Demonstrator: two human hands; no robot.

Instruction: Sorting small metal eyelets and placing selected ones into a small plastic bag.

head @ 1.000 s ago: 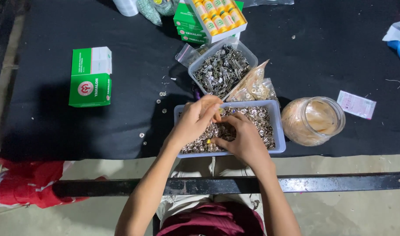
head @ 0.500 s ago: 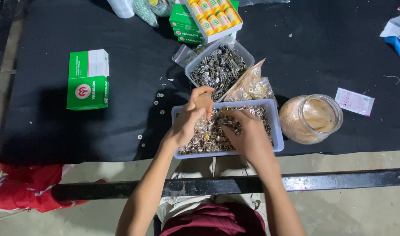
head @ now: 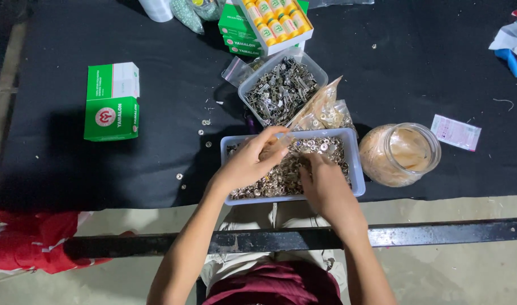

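A pale plastic tray full of small metal rings and snap parts sits at the near edge of the black-covered table. My left hand hovers over the tray's left half, fingers pinched around a small piece that I cannot make out. My right hand rests in the middle of the tray with its fingers curled down into the metal bits. Behind it stands a clear tub heaped with darker metal clips, with a plastic bag of rings leaning beside it.
A clear jar of tan pieces stands right of the tray. A green and white box lies at left. Green boxes with yellow spools are at the back. Loose rings dot the cloth. A black bar crosses below.
My left hand has lifted and shifted back over the tray's left side. My right hand has sunk lower into the metal pieces. The view has tilted slightly.
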